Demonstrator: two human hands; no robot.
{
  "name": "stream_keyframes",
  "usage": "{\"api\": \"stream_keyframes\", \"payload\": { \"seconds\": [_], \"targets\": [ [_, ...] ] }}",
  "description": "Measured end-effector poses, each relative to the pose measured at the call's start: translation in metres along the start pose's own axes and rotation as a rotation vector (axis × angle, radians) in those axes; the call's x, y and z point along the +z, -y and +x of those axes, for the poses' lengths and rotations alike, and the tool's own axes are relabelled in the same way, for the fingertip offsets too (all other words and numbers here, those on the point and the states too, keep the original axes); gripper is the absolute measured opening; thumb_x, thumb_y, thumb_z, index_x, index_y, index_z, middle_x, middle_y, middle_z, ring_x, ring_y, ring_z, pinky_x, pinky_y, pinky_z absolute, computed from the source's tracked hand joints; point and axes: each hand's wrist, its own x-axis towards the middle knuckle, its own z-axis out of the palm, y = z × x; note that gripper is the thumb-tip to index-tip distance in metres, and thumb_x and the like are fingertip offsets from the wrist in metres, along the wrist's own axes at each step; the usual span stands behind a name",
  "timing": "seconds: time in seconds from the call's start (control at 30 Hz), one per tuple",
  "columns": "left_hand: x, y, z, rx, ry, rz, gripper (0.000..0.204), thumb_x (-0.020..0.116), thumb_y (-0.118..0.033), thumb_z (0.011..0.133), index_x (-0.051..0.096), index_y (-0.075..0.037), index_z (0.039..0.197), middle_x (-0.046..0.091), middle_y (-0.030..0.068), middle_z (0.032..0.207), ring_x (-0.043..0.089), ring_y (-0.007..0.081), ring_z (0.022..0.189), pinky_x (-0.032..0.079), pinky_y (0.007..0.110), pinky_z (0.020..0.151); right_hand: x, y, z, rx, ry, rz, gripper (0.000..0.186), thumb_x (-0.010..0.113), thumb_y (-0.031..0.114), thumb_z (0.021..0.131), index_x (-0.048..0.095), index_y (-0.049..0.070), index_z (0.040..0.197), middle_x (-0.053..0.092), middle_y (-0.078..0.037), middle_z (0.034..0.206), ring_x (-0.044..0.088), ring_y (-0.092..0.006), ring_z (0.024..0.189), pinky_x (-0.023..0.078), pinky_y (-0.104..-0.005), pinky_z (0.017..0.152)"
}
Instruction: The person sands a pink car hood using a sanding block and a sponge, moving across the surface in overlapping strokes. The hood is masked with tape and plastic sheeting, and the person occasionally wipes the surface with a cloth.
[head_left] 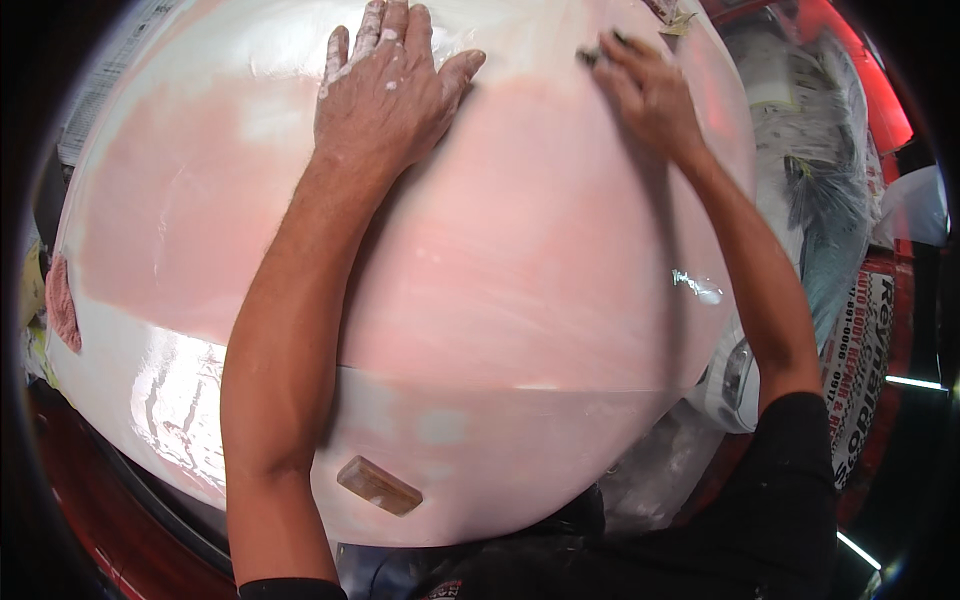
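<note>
A broad, curved car body panel (470, 300), patchy pink and white and wet-looking, fills the middle. My left hand (390, 90) lies on its far part, fingers stretched out, with white residue on the fingers. To the right, my right hand (645, 90) is bent down against the same panel. Dark edges of a small piece, possibly sandpaper, show at its fingertips; the hand covers the rest. A brown rectangular block (380, 487) rests on the near part of the panel, well away from both hands.
A pink cloth (62, 305) hangs at the panel's left edge. Clear plastic sheeting (825, 210) covers things on the right, beside a white container (735, 385) and a printed sign (860, 370). Dark red bodywork (130, 530) curves along the lower left.
</note>
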Motion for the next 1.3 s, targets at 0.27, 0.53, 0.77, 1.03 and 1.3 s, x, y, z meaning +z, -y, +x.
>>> {"api": "stream_keyframes", "payload": {
  "seconds": [0.27,0.53,0.77,1.03,1.3],
  "targets": [
    [0.001,0.004,0.0,-0.001,0.018,0.039,0.075,0.025,-0.049,0.111,0.022,0.008,0.159,0.024,0.0265,0.166,0.021,0.0335,0.157,0.013,0.047,0.13,-0.001,0.009,0.032,0.231,0.07,-0.017,0.043,0.068,0.033,0.096,0.069,0.013,0.134,0.065,-0.024,0.134,0.064,-0.0414,0.12,0.048,-0.0421,0.105],
    [0.01,-0.001,0.003,0.029,-0.073,0.004,0.076,0.027,-0.053,0.109,0.028,0.006,0.157,0.03,0.0242,0.164,0.025,0.0329,0.156,0.015,0.049,0.129,-0.015,0.03,-0.034,-0.109,-0.046,0.115,0.041,0.07,0.027,0.094,0.069,0.01,0.133,0.068,-0.025,0.124,0.066,-0.0395,0.112,0.049,-0.0405,0.101],
    [0.05,0.012,0.012,0.092,-0.275,0.028,0.077,0.032,-0.059,0.107,0.038,0.001,0.155,0.039,0.0194,0.162,0.03,0.0317,0.154,0.02,0.052,0.127,0.01,-0.004,0.032,0.119,-0.04,-0.039,0.041,0.064,0.031,0.095,0.071,0.008,0.129,0.069,-0.023,0.125,0.066,-0.04,0.112,0.049,-0.0422,0.101],
    [0.006,-0.005,0.002,0.033,-0.014,0.037,0.076,0.025,-0.051,0.11,0.024,0.009,0.158,0.026,0.0268,0.165,0.022,0.0337,0.157,0.013,0.048,0.13,-0.012,0.016,-0.035,-0.079,-0.032,0.002,0.04,0.067,0.03,0.097,0.069,0.01,0.132,0.067,-0.022,0.132,0.066,-0.0391,0.116,0.049,-0.0438,0.102],
    [0.011,0.003,0.002,0.019,-0.029,0.027,0.075,0.027,-0.049,0.11,0.025,0.009,0.157,0.028,0.0272,0.165,0.023,0.034,0.156,0.014,0.048,0.129,0.007,0.021,0.007,0.257,0.003,-0.029,0.041,0.065,0.037,0.096,0.072,0.009,0.126,0.069,-0.025,0.124,0.065,-0.0416,0.115,0.05,-0.049,0.1]
  ]
}}
